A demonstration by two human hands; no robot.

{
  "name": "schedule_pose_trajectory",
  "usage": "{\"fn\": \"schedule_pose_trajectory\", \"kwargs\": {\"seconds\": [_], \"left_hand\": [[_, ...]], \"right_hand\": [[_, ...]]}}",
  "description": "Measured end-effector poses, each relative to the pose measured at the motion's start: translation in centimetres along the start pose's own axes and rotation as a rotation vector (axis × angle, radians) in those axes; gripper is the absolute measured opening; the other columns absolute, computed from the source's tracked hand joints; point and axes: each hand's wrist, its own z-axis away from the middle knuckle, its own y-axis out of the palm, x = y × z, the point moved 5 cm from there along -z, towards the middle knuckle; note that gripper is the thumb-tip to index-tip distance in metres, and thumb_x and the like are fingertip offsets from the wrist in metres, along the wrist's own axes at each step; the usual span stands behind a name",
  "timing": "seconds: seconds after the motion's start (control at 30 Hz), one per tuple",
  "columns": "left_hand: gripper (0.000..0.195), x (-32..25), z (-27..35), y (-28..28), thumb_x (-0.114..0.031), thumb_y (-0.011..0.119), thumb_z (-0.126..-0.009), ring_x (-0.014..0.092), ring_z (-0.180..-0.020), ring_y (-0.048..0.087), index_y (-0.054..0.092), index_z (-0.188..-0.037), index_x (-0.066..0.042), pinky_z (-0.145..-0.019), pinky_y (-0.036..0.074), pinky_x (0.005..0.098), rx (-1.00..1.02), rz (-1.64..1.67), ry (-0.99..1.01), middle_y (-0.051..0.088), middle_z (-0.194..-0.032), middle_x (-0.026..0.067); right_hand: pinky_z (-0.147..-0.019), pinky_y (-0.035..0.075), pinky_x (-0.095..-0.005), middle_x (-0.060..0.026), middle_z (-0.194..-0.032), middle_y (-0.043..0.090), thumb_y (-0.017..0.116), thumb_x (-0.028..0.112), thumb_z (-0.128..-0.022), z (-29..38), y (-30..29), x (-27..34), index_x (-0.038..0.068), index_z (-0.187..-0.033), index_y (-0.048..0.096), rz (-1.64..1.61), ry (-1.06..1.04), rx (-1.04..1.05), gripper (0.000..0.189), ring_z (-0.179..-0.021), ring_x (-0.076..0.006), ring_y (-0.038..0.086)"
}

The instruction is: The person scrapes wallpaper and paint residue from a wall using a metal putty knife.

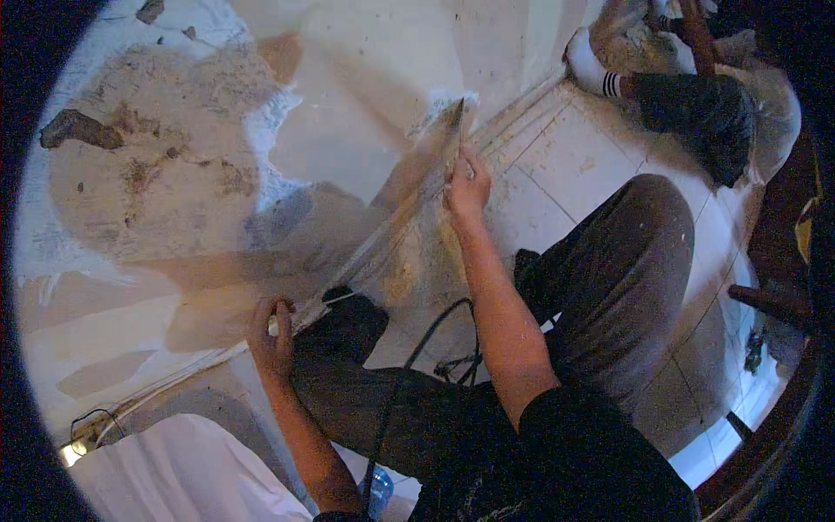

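Note:
My right hand is closed around a thin blade-like hand tool, probably a scraper seen edge-on. Its dark tip meets the wall at a rough white patch, just above the floor joint. Lower down, my left hand is at the foot of the wall with its fingers curled. A small pale spot shows between thumb and fingers, and I cannot tell whether it is a held piece or the surface behind.
Bare, stained plaster shows on the wall at left. Dusty tiles run along its base. Another person's leg is at upper right. A black cable loops by my legs. White cloth and a plastic bottle lie lower left.

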Motion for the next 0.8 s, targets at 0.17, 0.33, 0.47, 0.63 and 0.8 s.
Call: {"fn": "schedule_pose_trajectory", "kwargs": {"seconds": [0.17, 0.33, 0.47, 0.63, 0.8], "left_hand": [[0.010, 3.2, 2.0, -1.6, -0.006, 0.051, -0.087, 0.020, -0.073, 0.056, 0.056, -0.081, -0.001, -0.070, 0.043, 0.0304, -0.082, -0.077, -0.055, 0.059, -0.077, 0.0094], [0.011, 1.4, 1.5, -1.0, -0.007, 0.051, -0.087, 0.019, -0.073, 0.056, 0.057, -0.081, 0.000, -0.070, 0.044, 0.0297, -0.069, -0.047, -0.015, 0.059, -0.077, 0.0087], [0.012, 1.6, 1.1, -1.1, -0.008, 0.052, -0.089, 0.018, -0.074, 0.056, 0.057, -0.083, 0.000, -0.071, 0.044, 0.0292, -0.041, -0.026, -0.026, 0.058, -0.078, 0.0087], [0.010, 1.3, 0.8, -0.5, -0.007, 0.052, -0.089, 0.017, -0.074, 0.056, 0.057, -0.084, 0.000, -0.071, 0.044, 0.0289, -0.013, -0.008, -0.095, 0.058, -0.077, 0.0080], [0.012, 2.0, 1.1, -0.5, -0.009, 0.052, -0.089, 0.017, -0.073, 0.056, 0.058, -0.085, 0.000, -0.070, 0.045, 0.0291, -0.002, -0.028, -0.073, 0.058, -0.076, 0.0073]], "right_hand": [[-0.033, 0.028, -0.0260, -0.0058, -0.065, 0.050, 0.047, 0.017, -0.092, 6.2, 3.4, 6.9, 0.013, -0.126, 0.047, -0.466, 0.433, 0.042, 0.034, -0.039, -0.0111, 0.036], [-0.032, 0.025, -0.0254, -0.0056, -0.065, 0.047, 0.046, 0.016, -0.091, 0.9, -0.8, 2.7, 0.015, -0.125, 0.046, -0.543, 0.442, -0.145, 0.034, -0.038, -0.0108, 0.034], [-0.038, 0.036, -0.0324, -0.0094, -0.067, 0.053, 0.048, 0.017, -0.089, -0.4, -6.1, -2.8, 0.015, -0.121, 0.051, -0.097, 0.251, -0.111, 0.032, -0.043, -0.0180, 0.045], [-0.079, 0.048, -0.0417, -0.0186, -0.108, 0.061, 0.052, 0.020, -0.084, 2.5, -9.2, -3.2, 0.013, -0.118, 0.054, 0.609, -0.026, -0.179, 0.035, -0.088, -0.0351, 0.061], [-0.070, 0.047, -0.0428, -0.0187, -0.089, 0.064, 0.059, 0.022, -0.081, 3.5, -7.8, 0.7, 0.013, -0.112, 0.057, 0.552, -0.042, -0.082, 0.032, -0.082, -0.0368, 0.061]]}}
